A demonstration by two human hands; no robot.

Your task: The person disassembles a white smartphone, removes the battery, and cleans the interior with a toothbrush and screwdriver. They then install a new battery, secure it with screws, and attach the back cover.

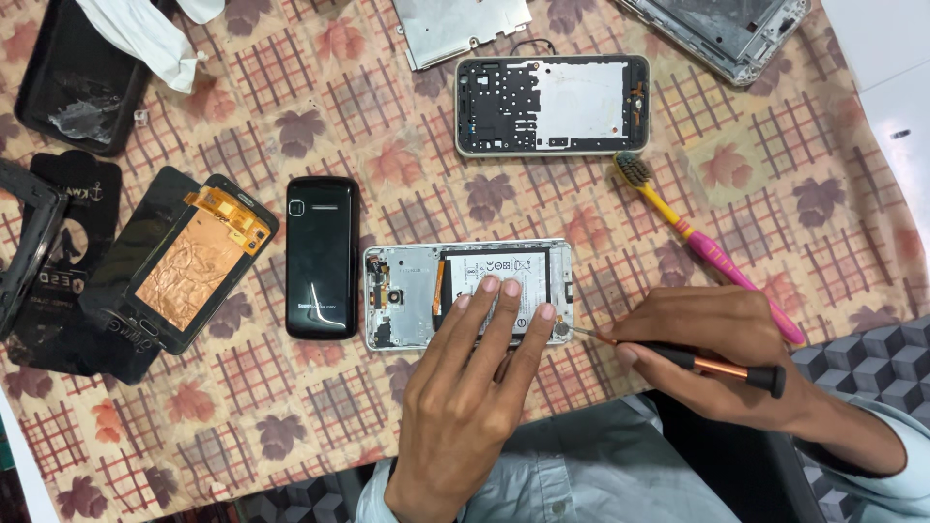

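Under flat left hand (463, 387), glossy battery (494, 281)

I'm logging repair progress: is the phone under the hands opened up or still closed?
Opened up. The phone lies with its back cover off, battery and inner parts exposed; the left hand presses it, and the right hand holds a screwdriver at its corner.

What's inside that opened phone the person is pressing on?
Inside the opened phone a flat battery fills the middle, with small dark parts and a camera module at its left end. The left hand covers the battery's lower part; the screwdriver in the right hand touches the right edge.
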